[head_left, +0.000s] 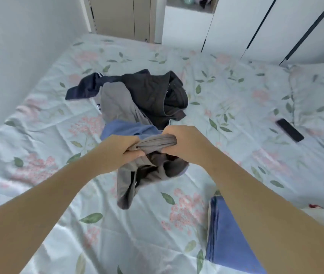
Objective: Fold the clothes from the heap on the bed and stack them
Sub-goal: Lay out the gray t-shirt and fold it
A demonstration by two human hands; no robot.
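Note:
A grey garment (135,178) hangs bunched above the bed (38,135). My left hand (123,149) and my right hand (184,143) both grip its top edge, close together. Behind them lies the heap (149,93): a black ribbed piece, a dark navy piece, a grey piece and a blue piece (125,129) nearest my hands. A folded blue garment (228,234) lies flat at the near right, partly under my right forearm.
A black phone (290,130) lies on the bed at the right, next to a floral pillow (319,99). A wall runs along the left side. White wardrobe doors (275,26) stand behind the bed.

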